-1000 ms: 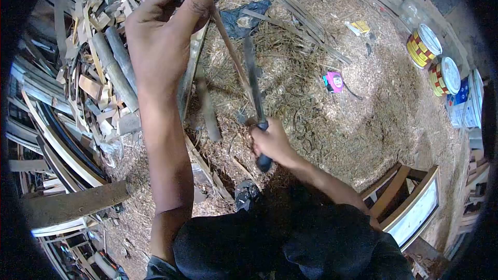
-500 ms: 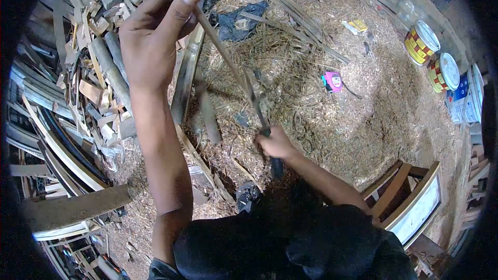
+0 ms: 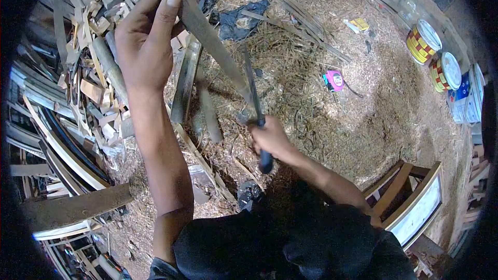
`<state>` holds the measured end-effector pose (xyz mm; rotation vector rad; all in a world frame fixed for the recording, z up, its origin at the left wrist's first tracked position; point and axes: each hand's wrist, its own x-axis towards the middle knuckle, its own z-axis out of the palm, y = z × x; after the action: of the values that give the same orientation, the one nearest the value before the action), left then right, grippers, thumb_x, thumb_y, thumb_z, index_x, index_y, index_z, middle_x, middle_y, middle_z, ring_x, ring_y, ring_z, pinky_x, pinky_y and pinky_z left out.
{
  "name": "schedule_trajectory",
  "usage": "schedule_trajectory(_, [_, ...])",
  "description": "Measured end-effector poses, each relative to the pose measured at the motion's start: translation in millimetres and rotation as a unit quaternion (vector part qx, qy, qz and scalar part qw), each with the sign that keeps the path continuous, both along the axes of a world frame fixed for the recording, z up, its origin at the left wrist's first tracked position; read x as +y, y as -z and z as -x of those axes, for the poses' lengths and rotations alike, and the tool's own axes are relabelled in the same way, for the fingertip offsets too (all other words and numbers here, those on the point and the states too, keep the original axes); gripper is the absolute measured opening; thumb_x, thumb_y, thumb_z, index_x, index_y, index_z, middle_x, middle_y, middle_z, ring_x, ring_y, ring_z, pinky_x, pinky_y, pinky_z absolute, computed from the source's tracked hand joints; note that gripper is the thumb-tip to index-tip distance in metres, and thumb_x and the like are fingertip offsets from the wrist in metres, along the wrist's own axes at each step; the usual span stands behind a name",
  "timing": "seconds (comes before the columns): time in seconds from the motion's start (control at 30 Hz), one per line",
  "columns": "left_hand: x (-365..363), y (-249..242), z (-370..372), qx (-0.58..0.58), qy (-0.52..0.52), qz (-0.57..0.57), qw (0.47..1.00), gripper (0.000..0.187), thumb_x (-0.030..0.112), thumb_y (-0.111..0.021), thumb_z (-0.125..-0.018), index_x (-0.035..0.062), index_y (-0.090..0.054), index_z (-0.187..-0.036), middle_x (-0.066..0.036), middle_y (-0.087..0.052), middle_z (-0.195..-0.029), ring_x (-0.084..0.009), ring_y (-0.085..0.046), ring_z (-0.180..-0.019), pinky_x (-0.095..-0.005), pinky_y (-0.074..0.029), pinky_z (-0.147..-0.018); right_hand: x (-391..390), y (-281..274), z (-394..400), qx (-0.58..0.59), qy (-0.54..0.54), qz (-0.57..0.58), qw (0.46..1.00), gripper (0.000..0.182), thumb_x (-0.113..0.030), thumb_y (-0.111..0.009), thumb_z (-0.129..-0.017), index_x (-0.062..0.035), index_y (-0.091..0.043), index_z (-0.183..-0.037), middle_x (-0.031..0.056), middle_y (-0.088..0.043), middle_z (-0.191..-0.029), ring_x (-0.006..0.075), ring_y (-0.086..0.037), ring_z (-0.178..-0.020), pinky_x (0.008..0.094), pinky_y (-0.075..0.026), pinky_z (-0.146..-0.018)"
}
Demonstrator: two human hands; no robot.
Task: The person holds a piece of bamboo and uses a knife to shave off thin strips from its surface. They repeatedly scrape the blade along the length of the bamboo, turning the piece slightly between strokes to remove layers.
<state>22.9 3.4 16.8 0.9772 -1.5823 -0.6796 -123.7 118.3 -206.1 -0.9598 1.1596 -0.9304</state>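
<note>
My left hand [image 3: 148, 46] is raised at the upper left, thumb and fingers closed around the top of a long flat wooden strip [image 3: 210, 33]. The strip slants down to the right and narrows toward its lower end. In the middle, my right hand [image 3: 271, 137] grips the black handle of a knife [image 3: 252, 83]. Its dark, narrow blade points up and overlaps the strip's lower end in this view. Below my fist the rounded handle end sticks out.
Shavings cover the ground, where a pink tape measure [image 3: 333, 80] lies. Wood offcuts [image 3: 96, 91] are heaped at left, near a black plastic sheet [image 3: 241, 19]. Paint buckets [image 3: 423, 42] stand at right, above a wooden frame [image 3: 404, 197] with a pale panel.
The wooden strip has turned from its narrow edge to show its broad face. My right hand has moved slightly up and left with the knife, whose blade now shows more clearly.
</note>
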Motion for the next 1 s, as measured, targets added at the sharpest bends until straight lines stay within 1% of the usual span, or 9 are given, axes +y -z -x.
schedule_trajectory(0.03, [0, 0, 1, 0.000, 0.001, 0.001, 1.000, 0.032, 0.023, -0.057, -0.094, 0.0014, -0.061, -0.117, -0.009, -0.067, -0.105, -0.0125, -0.064, -0.092, -0.0277, -0.052, -0.076, -2, 2, 7, -0.064, -0.017, -0.195, 0.979, 0.018, 0.000, -0.053, -0.086, 0.0050, -0.056, -0.102, 0.0029, -0.053, -0.063, 0.0083, -0.049, -0.050, 0.0232, -0.037, -0.040])
schedule_trajectory(0.1, [0, 3, 7, 0.035, 0.029, 0.015, 0.999, 0.031, 0.021, -0.056, -0.094, -0.0006, -0.060, -0.116, -0.012, -0.067, -0.104, -0.0158, -0.064, -0.095, -0.0294, -0.052, -0.079, 0, -5, 13, -0.045, -0.039, -0.175, 0.983, 0.017, 0.001, -0.052, -0.087, 0.0058, -0.055, -0.103, 0.0028, -0.051, -0.062, 0.0095, -0.049, -0.047, 0.0237, -0.039, -0.039])
schedule_trajectory(0.33, [6, 2, 30, 0.047, 0.039, 0.039, 0.997, 0.031, 0.020, -0.056, -0.094, -0.0022, -0.060, -0.115, -0.014, -0.067, -0.102, -0.0188, -0.065, -0.094, -0.0300, -0.053, -0.079, 10, -60, 6, -0.076, -0.002, 0.132, 0.988, 0.018, 0.003, -0.048, -0.085, 0.0028, -0.055, -0.102, -0.0011, -0.049, -0.054, 0.0063, -0.046, -0.042, 0.0242, -0.037, -0.039])
schedule_trajectory(0.5, [5, 6, 25, 0.061, 0.084, 0.058, 0.993, 0.030, 0.020, -0.057, -0.093, -0.0018, -0.060, -0.114, -0.013, -0.068, -0.101, -0.0171, -0.066, -0.088, -0.0266, -0.053, -0.072, 8, -33, -1, -0.066, 0.000, 0.112, 0.992, 0.016, 0.002, -0.048, -0.085, 0.0023, -0.056, -0.099, -0.0009, -0.049, -0.054, 0.0067, -0.046, -0.041, 0.0244, -0.037, -0.039])
schedule_trajectory(0.63, [-3, 4, 13, 0.074, 0.061, 0.045, 0.994, 0.028, 0.018, -0.058, -0.094, -0.0040, -0.062, -0.111, -0.012, -0.068, -0.098, -0.0167, -0.065, -0.090, -0.0299, -0.055, -0.079, 1, -84, 11, -0.106, -0.038, 0.062, 0.992, 0.015, 0.001, -0.049, -0.084, 0.0022, -0.055, -0.098, -0.0010, -0.049, -0.054, 0.0071, -0.046, -0.041, 0.0247, -0.037, -0.039])
schedule_trajectory(0.77, [1, 7, 12, 0.062, 0.026, 0.043, 0.997, 0.026, 0.018, -0.060, -0.092, -0.0031, -0.063, -0.108, -0.008, -0.067, -0.094, -0.0110, -0.063, -0.082, -0.0268, -0.055, -0.076, -5, -99, 7, 0.069, 0.006, 0.254, 0.965, 0.012, -0.001, -0.051, -0.082, 0.0016, -0.057, -0.092, -0.0007, -0.050, -0.055, 0.0077, -0.047, -0.043, 0.0245, -0.038, -0.042])
schedule_trajectory(0.83, [2, 7, 10, 0.057, 0.036, 0.050, 0.996, 0.024, 0.017, -0.062, -0.091, -0.0029, -0.064, -0.105, -0.005, -0.066, -0.090, -0.0078, -0.061, -0.079, -0.0245, -0.054, -0.072, -9, -53, -2, 0.078, 0.042, 0.291, 0.953, 0.008, -0.001, -0.053, -0.082, 0.0010, -0.058, -0.088, -0.0003, -0.050, -0.055, 0.0079, -0.048, -0.042, 0.0242, -0.037, -0.039])
schedule_trajectory(0.9, [3, 6, 13, 0.078, 0.042, 0.061, 0.994, 0.021, 0.016, -0.063, -0.091, -0.0026, -0.065, -0.101, -0.003, -0.065, -0.087, -0.0071, -0.060, -0.079, -0.0234, -0.052, -0.070, -10, -37, 3, 0.009, -0.005, 0.124, 0.992, 0.007, 0.000, -0.054, -0.083, 0.0012, -0.058, -0.088, 0.0008, -0.052, -0.056, 0.0081, -0.048, -0.040, 0.0249, -0.038, -0.037])
schedule_trajectory(1.0, [3, 8, 11, 0.064, 0.044, 0.052, 0.996, 0.021, 0.015, -0.062, -0.092, -0.0023, -0.065, -0.104, -0.004, -0.066, -0.090, -0.0076, -0.060, -0.080, -0.0227, -0.051, -0.072, -9, -52, 15, -0.016, -0.030, 0.072, 0.997, 0.007, 0.001, -0.054, -0.083, 0.0022, -0.058, -0.089, 0.0019, -0.053, -0.057, 0.0084, -0.049, -0.041, 0.0257, -0.039, -0.036])
